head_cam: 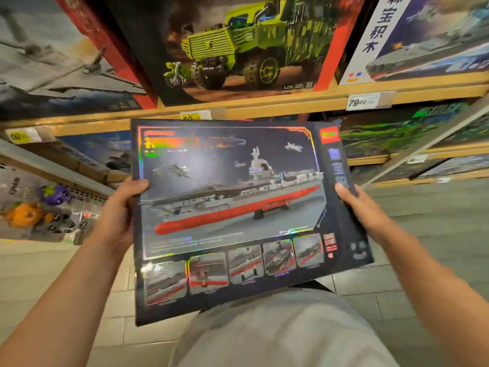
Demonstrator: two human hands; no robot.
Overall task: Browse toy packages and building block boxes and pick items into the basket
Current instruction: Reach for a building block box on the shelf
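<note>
One carrier box [230, 207] gripped by two hands [120, 207].

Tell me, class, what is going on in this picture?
A person stands at a toy shelf in a shop and holds a flat box of building blocks with both hands, face up for a look. The box shows a grey and red warship. The left hand grips its left edge and the right hand grips its right edge. More boxes stand on the shelf, among them one with a green truck. No basket is in view, so nothing has gone in yet as far as can be seen.
</note>
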